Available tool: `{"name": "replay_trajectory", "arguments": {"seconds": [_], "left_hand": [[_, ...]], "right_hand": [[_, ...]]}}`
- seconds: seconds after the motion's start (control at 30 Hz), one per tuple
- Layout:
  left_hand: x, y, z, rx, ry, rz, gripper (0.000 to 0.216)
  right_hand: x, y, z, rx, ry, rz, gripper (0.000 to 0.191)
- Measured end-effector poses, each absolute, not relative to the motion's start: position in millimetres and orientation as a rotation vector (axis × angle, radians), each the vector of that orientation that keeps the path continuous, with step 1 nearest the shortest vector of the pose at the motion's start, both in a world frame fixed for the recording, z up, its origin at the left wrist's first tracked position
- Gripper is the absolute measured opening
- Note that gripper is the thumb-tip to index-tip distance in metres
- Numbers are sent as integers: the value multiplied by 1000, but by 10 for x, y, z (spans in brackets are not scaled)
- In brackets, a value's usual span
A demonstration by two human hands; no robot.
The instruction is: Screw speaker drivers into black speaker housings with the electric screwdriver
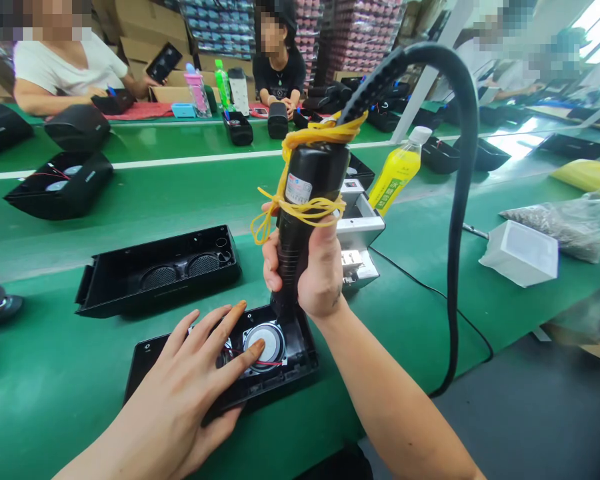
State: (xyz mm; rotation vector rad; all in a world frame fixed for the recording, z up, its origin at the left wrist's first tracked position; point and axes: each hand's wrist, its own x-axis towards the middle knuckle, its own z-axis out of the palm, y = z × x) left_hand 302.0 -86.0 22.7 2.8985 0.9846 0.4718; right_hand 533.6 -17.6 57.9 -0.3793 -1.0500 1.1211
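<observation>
Label (299, 189) on electric screwdriver (314, 167): print unreadable. Right hand (316, 270) fingers wrapped round its barrel. Left hand (190, 387) fingers spread on speaker housing (295, 365), fingertip touching cone (271, 339).

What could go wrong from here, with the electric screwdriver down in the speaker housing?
Fingertips of the left hand rest on the speaker driver, near the tip of the electric screwdriver; a slip could hit them or the cone. Thin red wires beside the driver might get snagged. The thick black cable looping past the table edge may tug the tool in the right hand.
</observation>
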Motion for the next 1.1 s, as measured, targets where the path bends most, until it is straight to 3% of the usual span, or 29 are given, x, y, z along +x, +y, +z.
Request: {"name": "replay_trajectory", "arguments": {"seconds": [0.3,0.63,0.83,0.93,1.1], "left_hand": [[2963,-787,225,3000,873,409,66],[3080,-790,154,3017,936,601,56],[3022,-759,190,3130,837,555,73],[2971,-757,132,3105,852,548,83],[2926,-756,-73,3061,881,653,81]], "right_hand": [[5273,-300,562,-438,-1187,1212,60],[5272,-305,416,-338,-1227,1278,62],[5225,-342,405,-368,-1272,1287,58],[5265,-380,524,-376,-1198,1277,54],[5589,-568,1094,-414,-1000,1125,54]]}}
